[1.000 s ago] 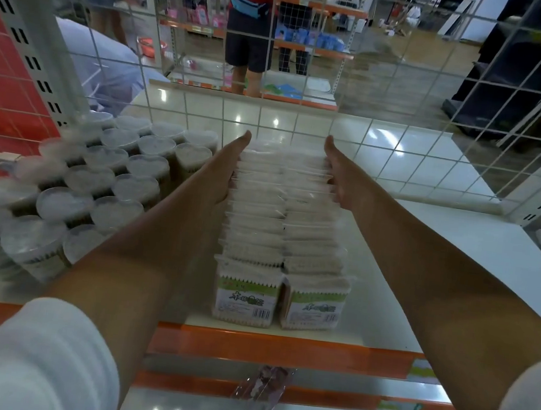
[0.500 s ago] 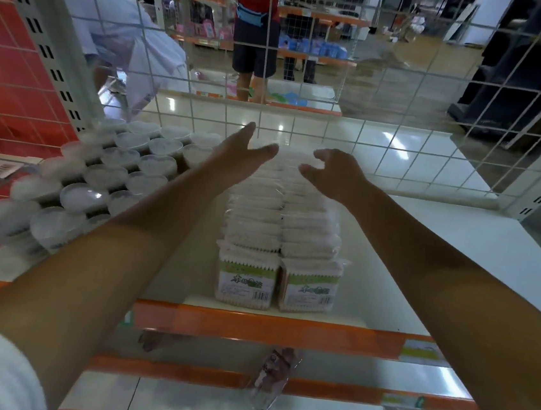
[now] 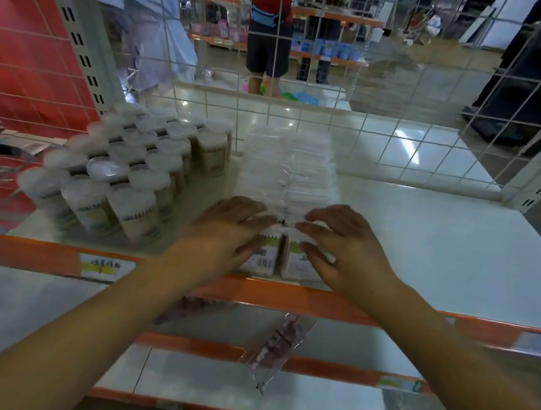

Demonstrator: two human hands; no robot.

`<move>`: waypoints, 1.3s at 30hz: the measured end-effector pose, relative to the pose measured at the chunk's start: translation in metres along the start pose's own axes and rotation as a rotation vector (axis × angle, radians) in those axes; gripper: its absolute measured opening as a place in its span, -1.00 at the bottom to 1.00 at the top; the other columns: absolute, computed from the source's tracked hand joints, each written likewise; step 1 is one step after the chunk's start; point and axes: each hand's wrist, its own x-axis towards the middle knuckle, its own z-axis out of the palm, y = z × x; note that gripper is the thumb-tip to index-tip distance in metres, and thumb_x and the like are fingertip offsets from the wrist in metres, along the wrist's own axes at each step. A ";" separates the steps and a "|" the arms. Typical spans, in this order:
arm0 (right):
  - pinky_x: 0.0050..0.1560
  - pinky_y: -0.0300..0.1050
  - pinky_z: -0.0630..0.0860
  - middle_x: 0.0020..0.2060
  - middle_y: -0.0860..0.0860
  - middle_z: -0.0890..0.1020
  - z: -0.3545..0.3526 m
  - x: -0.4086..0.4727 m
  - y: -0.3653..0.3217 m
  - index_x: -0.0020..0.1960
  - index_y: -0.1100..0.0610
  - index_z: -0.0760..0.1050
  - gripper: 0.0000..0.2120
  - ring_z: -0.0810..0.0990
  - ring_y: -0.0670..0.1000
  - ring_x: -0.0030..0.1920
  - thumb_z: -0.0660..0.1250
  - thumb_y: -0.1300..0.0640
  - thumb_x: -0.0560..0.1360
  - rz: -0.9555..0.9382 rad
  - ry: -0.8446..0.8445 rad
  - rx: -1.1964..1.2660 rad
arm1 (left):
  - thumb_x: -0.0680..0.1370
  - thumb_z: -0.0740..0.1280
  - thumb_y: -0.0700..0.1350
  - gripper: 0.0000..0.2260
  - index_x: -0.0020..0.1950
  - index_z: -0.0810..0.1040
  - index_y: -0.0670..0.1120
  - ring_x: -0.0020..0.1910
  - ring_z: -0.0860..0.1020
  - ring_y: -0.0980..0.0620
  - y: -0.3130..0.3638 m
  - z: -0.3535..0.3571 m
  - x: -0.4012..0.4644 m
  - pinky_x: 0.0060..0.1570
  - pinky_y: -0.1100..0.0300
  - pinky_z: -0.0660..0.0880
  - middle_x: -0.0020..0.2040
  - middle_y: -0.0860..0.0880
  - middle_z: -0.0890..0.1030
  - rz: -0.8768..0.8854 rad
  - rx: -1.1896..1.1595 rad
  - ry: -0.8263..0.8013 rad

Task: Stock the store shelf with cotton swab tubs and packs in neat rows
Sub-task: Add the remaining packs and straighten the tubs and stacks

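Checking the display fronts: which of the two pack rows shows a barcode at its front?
The left row of packs: its front pack, under the left hand, shows a barcode; the right row front shows none.
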 end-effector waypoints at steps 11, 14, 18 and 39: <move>-0.14 -0.11 0.41 -0.20 0.04 0.61 0.034 -0.007 -0.007 -0.07 0.17 0.65 -0.77 0.49 0.04 -0.13 0.27 0.12 0.40 0.173 0.173 0.065 | 0.45 0.20 -0.02 -0.66 0.06 0.63 -0.15 0.06 0.39 -0.03 0.004 0.023 -0.001 -0.01 0.01 0.51 0.02 -0.12 0.62 -0.077 -0.061 0.204; -0.14 -0.10 0.38 -0.23 0.05 0.60 0.037 -0.004 -0.011 -0.10 0.16 0.66 -0.77 0.53 0.08 -0.17 0.27 0.10 0.39 0.199 0.193 0.047 | 0.45 0.21 -0.01 -0.66 0.07 0.63 -0.15 0.07 0.40 -0.04 0.006 0.027 -0.002 0.03 0.00 0.50 0.03 -0.12 0.62 -0.110 -0.080 0.227; -0.13 -0.08 0.34 -0.25 0.06 0.58 0.041 0.002 -0.011 -0.12 0.16 0.66 -0.75 0.54 0.14 -0.21 0.25 0.10 0.38 0.245 0.190 0.075 | 0.46 0.21 -0.02 -0.67 0.07 0.64 -0.15 0.08 0.41 -0.04 0.005 0.029 -0.003 0.03 0.02 0.50 0.04 -0.12 0.62 -0.115 -0.099 0.261; -0.14 -0.09 0.30 -0.25 0.06 0.56 0.042 0.002 -0.011 -0.13 0.14 0.65 -0.74 0.47 0.06 -0.18 0.23 0.08 0.38 0.285 0.165 0.080 | 0.46 0.19 -0.06 -0.68 0.07 0.62 -0.15 0.06 0.56 -0.16 0.011 0.033 -0.006 0.02 0.03 0.52 0.06 -0.10 0.62 -0.154 -0.030 0.244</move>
